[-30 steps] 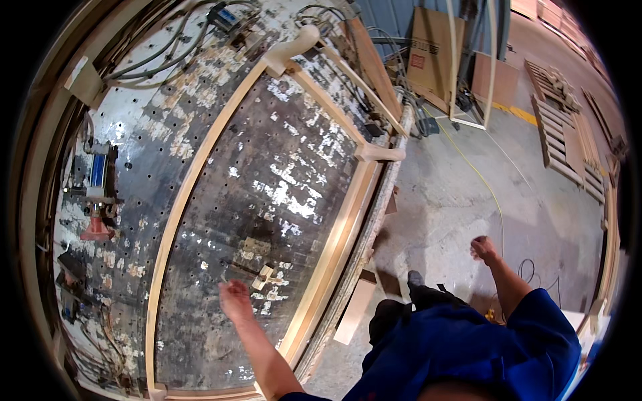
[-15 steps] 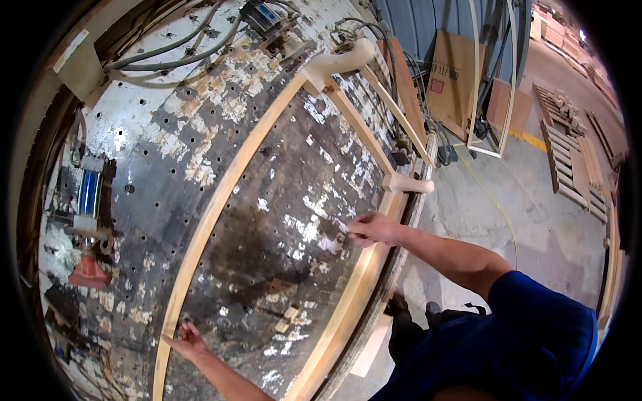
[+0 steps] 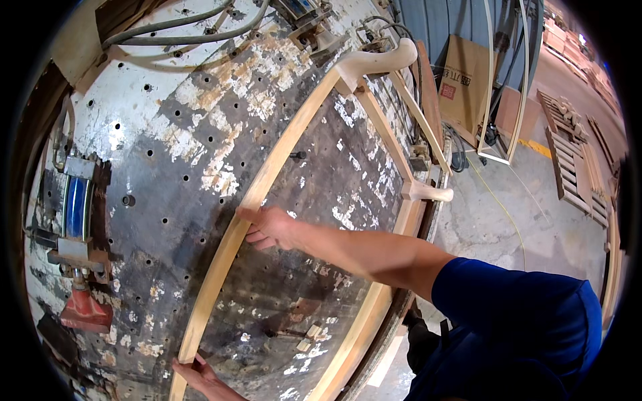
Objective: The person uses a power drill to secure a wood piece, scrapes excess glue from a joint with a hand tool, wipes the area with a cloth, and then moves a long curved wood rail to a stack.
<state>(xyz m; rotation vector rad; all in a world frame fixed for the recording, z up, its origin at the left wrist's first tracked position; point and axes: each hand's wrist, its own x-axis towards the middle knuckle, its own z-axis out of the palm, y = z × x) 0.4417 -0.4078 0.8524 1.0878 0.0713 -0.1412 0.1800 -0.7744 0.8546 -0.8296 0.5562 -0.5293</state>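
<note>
Gripping the long left rail of a pale wooden frame (image 3: 267, 177) with both hands, the person stands at a big metal jig table (image 3: 167, 140), its worn plate drilled with rows of holes and patched with flaking white. The right hand (image 3: 267, 227) reaches across from the right and closes over the rail about halfway along its length, fingers curled round the outer edge. The left hand (image 3: 194, 371) grasps the same rail at its near end, close to the bottom edge of the view, with the fingers wrapped on the wood; only part of that hand shows. The frame lies flat on the plate: the left rail runs from the near left corner up to a curved, horn-shaped end piece (image 3: 374, 63) at the far side, a cross rail (image 3: 384, 130) runs from there down to a second rounded end piece (image 3: 428, 192), and a right rail (image 3: 374, 314) runs back toward the person. Judging from this, the frame looks already put together and laid in place on the table, and what seems left is seating or pressing the left rail true against its stops. A clamp unit with a blue cylinder (image 3: 75, 207) and a red pad (image 3: 85, 311) stands well to the left of the rail, not touching it, so clamping appears not yet done. Small wood blocks (image 3: 307, 334) lie loose inside the frame near the person. Hoses (image 3: 180, 27) cross the far edge, and wooden pallets (image 3: 575, 154) rest on the concrete floor (image 3: 495, 220) to the right
</note>
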